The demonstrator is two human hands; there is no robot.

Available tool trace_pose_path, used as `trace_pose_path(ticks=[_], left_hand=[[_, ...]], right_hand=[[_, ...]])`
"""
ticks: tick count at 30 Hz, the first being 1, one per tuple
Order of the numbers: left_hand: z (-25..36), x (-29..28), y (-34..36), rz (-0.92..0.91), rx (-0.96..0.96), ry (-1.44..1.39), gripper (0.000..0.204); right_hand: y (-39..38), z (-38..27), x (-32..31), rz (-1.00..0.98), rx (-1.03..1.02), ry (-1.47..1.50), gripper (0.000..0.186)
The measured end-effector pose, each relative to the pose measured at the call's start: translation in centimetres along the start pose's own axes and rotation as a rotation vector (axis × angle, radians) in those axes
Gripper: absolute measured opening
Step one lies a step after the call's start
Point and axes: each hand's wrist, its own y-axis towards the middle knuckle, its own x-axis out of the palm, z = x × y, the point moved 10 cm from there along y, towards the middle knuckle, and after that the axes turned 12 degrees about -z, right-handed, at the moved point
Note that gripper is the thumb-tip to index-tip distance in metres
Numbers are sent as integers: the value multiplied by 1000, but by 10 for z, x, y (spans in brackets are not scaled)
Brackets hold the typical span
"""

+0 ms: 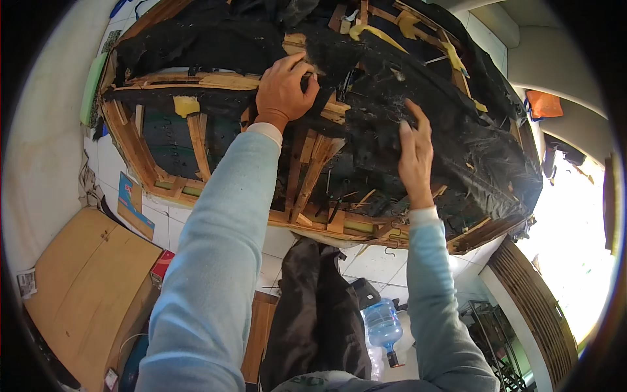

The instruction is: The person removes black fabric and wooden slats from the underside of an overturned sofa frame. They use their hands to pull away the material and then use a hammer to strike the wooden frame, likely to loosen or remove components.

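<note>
An overturned sofa frame (196, 140) of bare wooden slats fills the upper picture, its underside covered by torn black fabric (418, 85). My left hand (284, 88) is closed on a bunch of that black fabric near the middle of the frame. My right hand (416, 153) lies flat with fingers together, pressing on the black fabric to the right. Yellow foam scraps (186, 104) stick to the slats.
A brown cardboard box (91, 281) lies on the white tiled floor at the lower left. A blue water bottle (383, 326) stands near my legs. A wooden slatted panel (529, 307) runs along the lower right, by bright light. An orange object (544, 104) sits at the right.
</note>
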Motion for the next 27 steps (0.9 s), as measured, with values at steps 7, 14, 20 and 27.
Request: trace_pose_path(ticks=[7, 14, 20, 27], left_hand=[[-8, -4, 6, -44, 54, 32, 18], [14, 13, 9, -44, 54, -44, 17], [5, 13, 4, -58, 39, 28, 18], [1, 2, 3, -66, -8, 65, 21]], right_hand=[[-26, 19, -50, 37, 306, -71, 45], [-363, -11, -601, 436, 833, -1654, 44], [-428, 26, -608, 585, 912, -577, 49], [-103, 33, -152, -161, 137, -755, 40]])
